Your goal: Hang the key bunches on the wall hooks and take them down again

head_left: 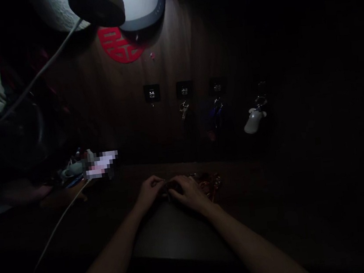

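Both arms reach over a dark wooden surface (174,239) in dim light. My left hand (150,191) is closed, thumb and fingers pinched near a small dark thing too shaded to name. Close beside it on the right, my right hand (189,193) curls its fingers toward the same spot. What lies between the two hands is mostly hidden by the fingers and the dark. Just right of my right hand lies an orange-brown tangle of cord (212,186) with small shiny bits.
Hooks on the wall panel hold keys (184,109) and a white mouse-shaped thing (255,121). A red paper cutout (121,46) hangs above, under a round lamp (96,7). At left, a white cable (60,222) runs to a blurred-out lit object (101,165) beside assorted clutter.
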A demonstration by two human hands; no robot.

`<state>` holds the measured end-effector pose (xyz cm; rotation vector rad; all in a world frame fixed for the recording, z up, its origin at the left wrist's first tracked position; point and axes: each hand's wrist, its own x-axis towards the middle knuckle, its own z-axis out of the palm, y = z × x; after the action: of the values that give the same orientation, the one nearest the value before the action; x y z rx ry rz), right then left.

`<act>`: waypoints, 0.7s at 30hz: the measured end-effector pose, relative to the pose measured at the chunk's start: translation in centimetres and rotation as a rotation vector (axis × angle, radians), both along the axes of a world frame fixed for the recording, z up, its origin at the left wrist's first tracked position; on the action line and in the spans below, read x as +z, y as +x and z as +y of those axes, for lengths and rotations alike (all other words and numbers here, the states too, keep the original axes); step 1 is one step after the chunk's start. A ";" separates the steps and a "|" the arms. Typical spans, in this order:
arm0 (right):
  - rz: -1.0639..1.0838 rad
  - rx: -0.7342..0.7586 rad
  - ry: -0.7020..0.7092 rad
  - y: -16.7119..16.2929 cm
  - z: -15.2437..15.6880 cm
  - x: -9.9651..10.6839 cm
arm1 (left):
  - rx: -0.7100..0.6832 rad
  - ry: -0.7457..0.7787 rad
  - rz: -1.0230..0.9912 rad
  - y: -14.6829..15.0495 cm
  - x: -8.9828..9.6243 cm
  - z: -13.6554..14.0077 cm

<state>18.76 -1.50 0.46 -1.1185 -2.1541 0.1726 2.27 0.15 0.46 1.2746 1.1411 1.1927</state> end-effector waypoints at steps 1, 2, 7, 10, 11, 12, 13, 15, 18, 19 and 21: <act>0.004 0.000 0.001 0.0 0.1 -0.1 | -0.004 -0.005 -0.025 0.0 0.1 0.0; 0.008 -0.004 0.003 0.0 0.1 -0.2 | -0.009 -0.011 -0.047 0.0 0.1 0.0; 0.007 -0.040 0.013 0.2 0.5 -0.7 | -0.029 -0.033 -0.079 -0.1 0.0 0.2; 0.001 -0.023 0.034 0.2 0.5 -0.7 | -0.037 -0.014 -0.058 -0.1 -0.1 0.2; 0.001 -0.022 0.037 0.2 0.4 -0.7 | -0.040 -0.007 -0.051 -0.2 -0.1 0.2; 0.000 -0.023 0.036 0.2 0.3 -0.5 | -0.045 0.002 -0.041 -0.2 -0.1 0.2; -0.002 -0.025 0.032 0.2 0.3 -0.4 | -0.050 0.011 -0.028 -0.2 0.0 0.1; -0.006 -0.034 0.022 0.1 0.1 -0.2 | -0.062 0.030 0.000 -0.2 0.0 0.1; 0.007 -0.046 0.029 0.1 0.2 -0.1 | -0.087 0.049 0.045 -0.2 0.2 -0.1; 0.015 -0.051 0.037 0.1 0.3 -0.1 | -0.101 0.051 0.056 -0.2 0.3 -0.2; 0.035 -0.057 0.049 0.2 0.5 -0.3 | -0.139 0.050 0.071 -0.1 0.5 -0.3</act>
<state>18.98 -0.99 0.14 -1.1392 -2.0818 0.1127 2.17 -0.20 0.93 1.4210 1.0610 1.0867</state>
